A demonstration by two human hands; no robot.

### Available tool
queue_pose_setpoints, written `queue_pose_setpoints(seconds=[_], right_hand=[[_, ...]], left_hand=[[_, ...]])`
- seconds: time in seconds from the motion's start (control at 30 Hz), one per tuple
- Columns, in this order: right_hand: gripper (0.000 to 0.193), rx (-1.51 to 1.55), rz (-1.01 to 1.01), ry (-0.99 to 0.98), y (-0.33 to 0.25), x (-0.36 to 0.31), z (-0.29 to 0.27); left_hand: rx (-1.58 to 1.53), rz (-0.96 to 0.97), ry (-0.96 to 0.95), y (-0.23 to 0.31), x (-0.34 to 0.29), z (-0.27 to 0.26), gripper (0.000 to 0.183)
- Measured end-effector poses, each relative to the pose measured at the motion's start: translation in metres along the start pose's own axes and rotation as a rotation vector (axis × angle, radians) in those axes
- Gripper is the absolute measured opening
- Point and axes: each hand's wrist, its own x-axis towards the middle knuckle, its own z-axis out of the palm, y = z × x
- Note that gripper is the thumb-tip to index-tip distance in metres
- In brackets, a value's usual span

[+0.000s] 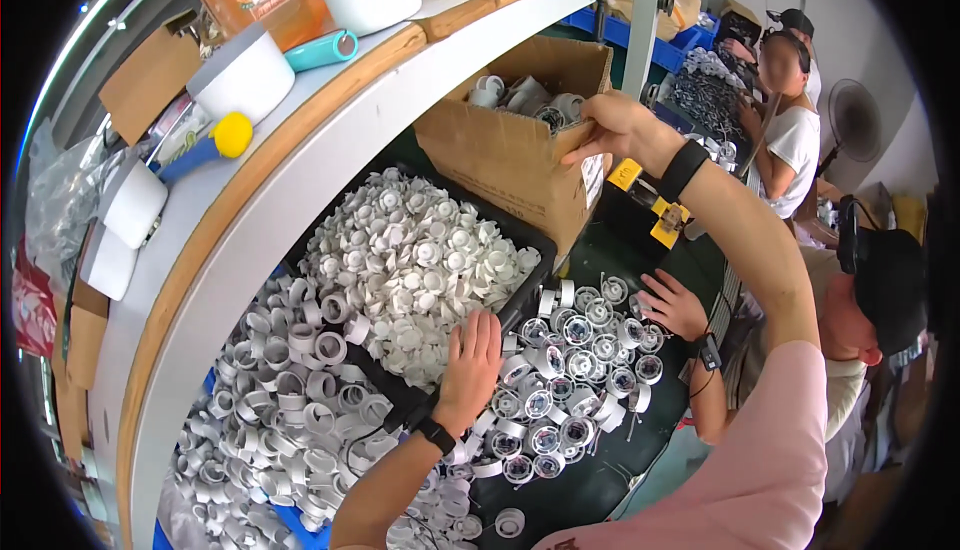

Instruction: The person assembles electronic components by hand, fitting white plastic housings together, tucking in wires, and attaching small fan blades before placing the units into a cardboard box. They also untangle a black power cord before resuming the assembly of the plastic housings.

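Note:
My right hand (622, 132), at the end of a raised arm, grips the near right edge of an open cardboard box (490, 172). White round housings (520, 97) fill the box. Lower down, my left hand (471, 368) lies flat, fingers stretched out, over the front end of a black tray (546, 262). It touches a heap of small white plastic caps (420, 250) in that tray. Right of the left hand spreads a pile of round white assemblies (565, 382) with clear faces. What lies under the left palm is hidden.
White plastic rings (290, 390) are heaped to the left. A shelf (260, 180) curves above, bearing white-grey containers (240, 75). A co-worker's hand (674, 306) rests at the assemblies' right side. Yellow-black equipment (662, 222) stands beyond. Other people (790, 140) sit farther along the bench.

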Motion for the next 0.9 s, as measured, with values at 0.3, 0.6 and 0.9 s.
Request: queue_pose_setpoints(seconds=[0.3, 0.6, 0.9], right_hand=[[0.025, -0.013, -0.001, 0.110, -0.054, -0.021, 0.004], [0.023, -0.256, 0.016, 0.140, -0.059, -0.105, -0.017], [0.029, -0.292, -0.049, 0.108, -0.079, -0.207, -0.039]], left_hand=[[-0.004, -0.068, 0.071, 0.000, 0.000, 0.014, 0.068], [-0.230, -0.082, 0.025, -0.002, 0.000, 0.000, 0.078], [-0.345, -0.079, 0.091, -0.002, 0.004, -0.001, 0.083]])
